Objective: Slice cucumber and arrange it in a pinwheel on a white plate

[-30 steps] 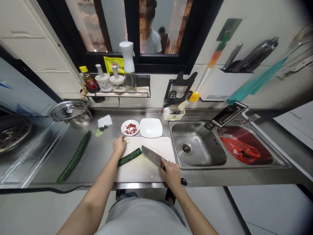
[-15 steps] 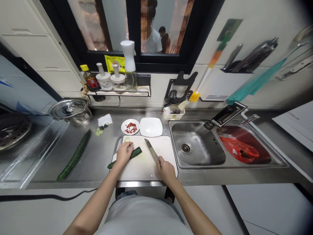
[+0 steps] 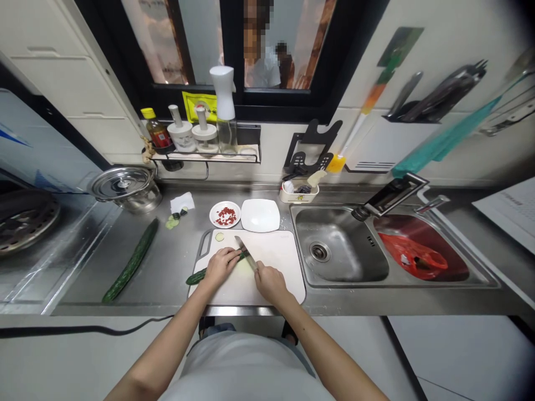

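On the white cutting board (image 3: 284,284) lies a dark green cucumber (image 3: 195,277), slanting up to the right. My left hand (image 3: 221,267) is closed over its right part, with the fingers hiding much of it. The handle of a kitchen knife (image 3: 246,252) is in the grip of my right hand (image 3: 271,283). Its blade points up and left and stands at the cucumber's right end, by my left fingertips; whether it touches the skin I cannot tell. A thin pale cucumber slice (image 3: 219,236) rests near the board's top left.
Behind the board stand a plate of red chopped pieces (image 3: 225,215) and a square white plate (image 3: 259,215). A second cucumber (image 3: 132,260) and a lidded pot (image 3: 125,189) are at left. Right of the board is a double sink (image 3: 340,278) with a red plastic bag (image 3: 413,259).
My right hand has brought the knife left to the cucumber's right end. My left hand has slid right along the cucumber and covers more of it. The view has shifted slightly.
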{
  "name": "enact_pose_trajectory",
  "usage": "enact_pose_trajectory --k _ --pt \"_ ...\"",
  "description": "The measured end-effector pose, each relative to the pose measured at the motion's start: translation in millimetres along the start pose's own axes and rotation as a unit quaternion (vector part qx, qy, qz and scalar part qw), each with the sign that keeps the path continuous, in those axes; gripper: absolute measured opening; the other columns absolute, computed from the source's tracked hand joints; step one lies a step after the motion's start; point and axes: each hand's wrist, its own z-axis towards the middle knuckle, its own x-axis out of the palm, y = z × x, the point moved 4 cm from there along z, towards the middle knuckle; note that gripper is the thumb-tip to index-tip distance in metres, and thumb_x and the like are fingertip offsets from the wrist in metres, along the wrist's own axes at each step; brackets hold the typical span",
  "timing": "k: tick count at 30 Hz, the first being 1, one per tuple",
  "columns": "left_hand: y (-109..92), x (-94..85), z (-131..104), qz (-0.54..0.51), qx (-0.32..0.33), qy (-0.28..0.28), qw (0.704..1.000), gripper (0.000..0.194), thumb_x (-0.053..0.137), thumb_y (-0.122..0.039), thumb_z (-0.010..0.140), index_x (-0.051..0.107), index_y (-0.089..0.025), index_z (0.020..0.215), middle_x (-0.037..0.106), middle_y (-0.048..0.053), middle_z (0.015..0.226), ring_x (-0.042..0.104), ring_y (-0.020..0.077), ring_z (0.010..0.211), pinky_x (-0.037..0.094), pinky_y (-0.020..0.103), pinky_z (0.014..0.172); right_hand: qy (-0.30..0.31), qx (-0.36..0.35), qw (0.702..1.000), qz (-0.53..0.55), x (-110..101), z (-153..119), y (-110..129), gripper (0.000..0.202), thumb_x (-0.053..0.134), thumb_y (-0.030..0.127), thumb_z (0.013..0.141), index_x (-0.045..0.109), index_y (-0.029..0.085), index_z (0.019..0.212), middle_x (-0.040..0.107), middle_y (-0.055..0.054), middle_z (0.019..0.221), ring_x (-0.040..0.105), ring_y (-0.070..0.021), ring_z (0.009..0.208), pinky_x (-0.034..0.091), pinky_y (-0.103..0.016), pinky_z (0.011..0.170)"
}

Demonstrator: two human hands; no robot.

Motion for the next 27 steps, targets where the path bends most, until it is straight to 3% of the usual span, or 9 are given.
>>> enact_pose_trajectory --k 21,27 --pt "1.1 4.4 -1.9 -0.009 0.022 -0.012 1.000 0.028 0.050 -0.032 0.092 0.068 -0.028 0.112 0.066 0.005 0.102 0.058 0.0180 0.096 0.047 0.031 0.087 0.061 0.016 0.998 0.001 -6.2 -22.9 -0.3 0.030 0.033 0.012 0.091 0.057 0.012 0.110 0.069 -0.015 0.091 0.065 -0.0224 0.090 0.043 -0.029 0.072" --pt "2.0 5.1 -0.8 -0.013 0.019 -0.003 1.000 0.027 0.050 -0.031 0.092 0.068 -0.027 0.111 0.066 0.005 0.102 0.058 0.0186 0.095 0.047 0.032 0.087 0.059 0.016 0.998 0.002 -7.0 -17.9 1.2 0.030 0.035 0.011 0.090 0.057 0.013 0.110 0.069 -0.014 0.093 0.065 -0.0217 0.091 0.043 -0.028 0.072"
